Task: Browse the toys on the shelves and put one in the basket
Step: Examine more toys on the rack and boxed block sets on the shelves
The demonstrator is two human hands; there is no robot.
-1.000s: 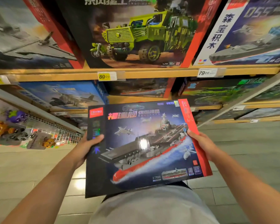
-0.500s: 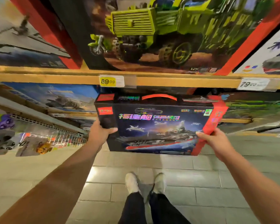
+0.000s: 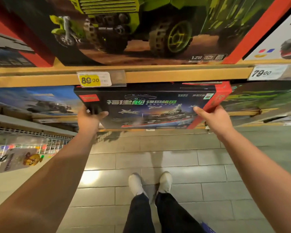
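Note:
A dark aircraft-carrier toy box (image 3: 149, 108) with a red right edge stands upright under the wooden shelf board (image 3: 175, 75), its top tucked beneath that board and its bottom edge at the lower shelf's front. My left hand (image 3: 89, 119) grips its lower left corner, thumb across the front. My right hand (image 3: 215, 119) holds its lower right corner by the red edge. No basket shows, apart from a small blue scrap (image 3: 207, 227) at the bottom edge that I cannot identify.
A big green truck box (image 3: 141, 29) fills the shelf above. Price tags read 89.00 (image 3: 94, 79) and 79.00 (image 3: 267, 72). A blue plane box (image 3: 35, 101) sits left, a green box (image 3: 265, 98) right. Hanging toys (image 3: 23, 158) crowd the lower left. My white shoes (image 3: 149, 184) stand on tiled floor.
The box went from lying flat near my waist to upright and forward under the shelf board. Both hands went with it, and my view closed in on the shelves.

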